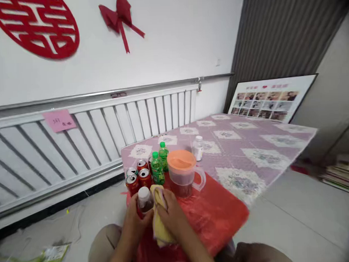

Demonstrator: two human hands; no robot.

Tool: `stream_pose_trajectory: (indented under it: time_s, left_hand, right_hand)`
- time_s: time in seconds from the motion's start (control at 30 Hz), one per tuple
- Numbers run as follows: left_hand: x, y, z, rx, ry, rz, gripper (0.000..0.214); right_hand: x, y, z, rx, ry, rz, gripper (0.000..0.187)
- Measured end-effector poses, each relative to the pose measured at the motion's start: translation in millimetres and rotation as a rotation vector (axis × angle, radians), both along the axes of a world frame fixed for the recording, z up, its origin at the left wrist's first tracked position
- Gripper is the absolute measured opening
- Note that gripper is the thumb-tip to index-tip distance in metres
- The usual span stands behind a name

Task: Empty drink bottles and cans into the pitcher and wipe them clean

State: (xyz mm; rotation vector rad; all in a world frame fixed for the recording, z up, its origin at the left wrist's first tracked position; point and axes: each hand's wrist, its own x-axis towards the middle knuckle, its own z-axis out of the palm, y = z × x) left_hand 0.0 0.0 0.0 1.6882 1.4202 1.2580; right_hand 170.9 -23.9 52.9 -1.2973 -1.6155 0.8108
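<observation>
My left hand [135, 218] is wrapped round a clear bottle with a white cap [144, 197], upright at the near left of the red plastic sheet [214, 206]. Right beside it, my right hand [169, 211] grips a folded yellow cloth [161, 227], which hangs down from the fingers close to the bottle. Just behind my hands stands a clear plastic pitcher [180, 180] with an orange lid and dark contents. Two green bottles [158, 171] and several red drink cans [144, 178] are grouped to its left.
A white-capped bottle [198, 148] stands behind the pitcher on the purple flowered tablecloth [210, 164]. A white radiator [105, 125] runs along the wall at the table's left. A framed photo board [272, 99] leans at the far end. Wrappers [54, 253] lie on the floor.
</observation>
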Motion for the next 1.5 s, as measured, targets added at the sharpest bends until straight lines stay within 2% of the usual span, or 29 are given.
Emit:
stream_pose_trajectory:
  time_s: [0.13, 0.27, 0.43, 0.63, 0.73, 0.87, 0.93, 1.0, 1.07, 1.17, 1.27, 1.37, 1.43, 1.5]
  left_hand:
    - [9, -5, 3.2, 0.031, -0.011, 0.099, 0.064]
    - [15, -9, 10.1, 0.016, 0.061, 0.181, 0.066]
    - [17, -13, 9.5, 0.009, 0.118, 0.263, 0.066]
    - [27, -18, 10.8, -0.002, 0.155, 0.355, 0.067]
    - [28, -19, 18.3, -0.043, 0.166, 0.31, 0.072]
    - [21, -19, 35.6, -0.112, 0.134, 0.166, 0.079]
    - [16, -19, 46.2, -0.159, 0.072, 0.076, 0.082]
    - [13, -18, 56.1, -0.228, 0.018, -0.065, 0.073]
    - [13, -18, 63.1, -0.254, -0.019, -0.105, 0.066]
    - [19, -18, 63.5, -0.234, -0.052, -0.058, 0.06]
    - [27, -18, 52.4, -0.181, -0.07, 0.053, 0.062]
    - [32, -19, 40.2, -0.111, -0.04, 0.136, 0.064]
    - [34, -21, 37.4, -0.07, 0.012, 0.167, 0.062]
    - [33, -23, 39.9, -0.04, 0.057, 0.15, 0.059]
  right_hand:
    - [9, 21, 0.1, -0.008, -0.017, 0.078, 0.051]
    - [17, 42, -16.6, -0.131, -0.07, 0.209, 0.052]
    - [24, 55, -32.1, -0.13, -0.12, 0.355, 0.056]
    - [27, 61, -32.9, -0.115, -0.074, 0.374, 0.056]
    - [31, 64, -30.7, -0.105, -0.052, 0.404, 0.055]
    - [41, 64, -30.9, -0.125, -0.015, 0.445, 0.053]
    - [45, 63, -32.4, -0.149, 0.011, 0.437, 0.052]
    - [47, 61, -34.0, -0.157, 0.037, 0.42, 0.05]
    - [47, 59, -35.3, -0.132, 0.049, 0.408, 0.05]
    - [42, 50, -35.8, -0.025, 0.043, 0.355, 0.049]
    - [36, 35, -33.5, 0.18, 0.053, 0.278, 0.049]
    - [31, 22, -31.2, 0.353, 0.084, 0.263, 0.048]
    - [29, 21, -32.1, 0.333, 0.112, 0.24, 0.048]
    - [29, 27, -35.0, 0.2, 0.123, 0.227, 0.049]
